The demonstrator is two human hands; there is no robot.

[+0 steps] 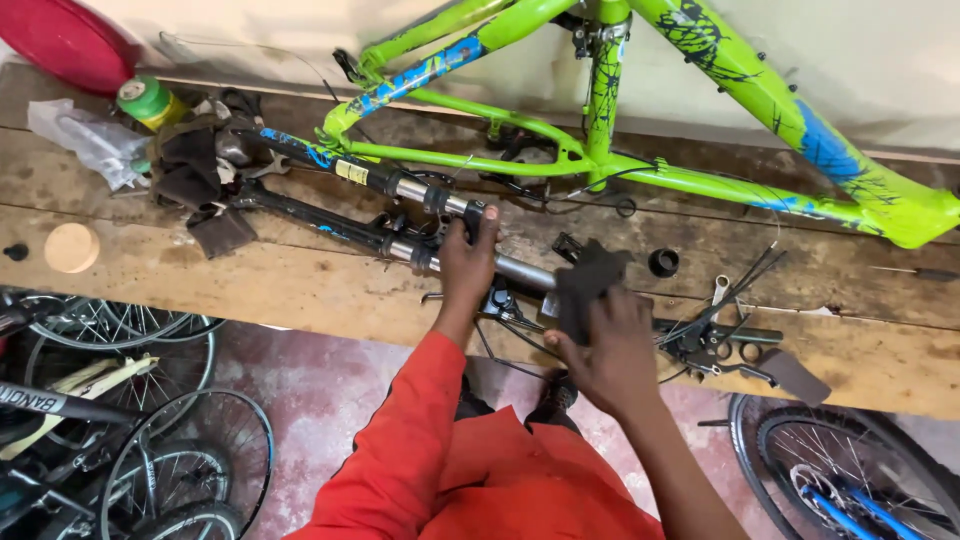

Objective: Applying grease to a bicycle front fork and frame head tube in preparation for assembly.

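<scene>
Black suspension fork (380, 215) lies on the wooden workbench (300, 290), long axis running left to right. Left hand (468, 265) clenches its crown; right hand (610, 345) presses a dark rag (588, 285) around the steerer, just right.

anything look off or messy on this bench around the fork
Mostly clutter. The bike fork lies flat across the wooden bench, detached from the green frame. Loose black cables spill over the bench's front edge beside the right hand, and a crumpled plastic bag sits at the far left. No damage shows.
</scene>
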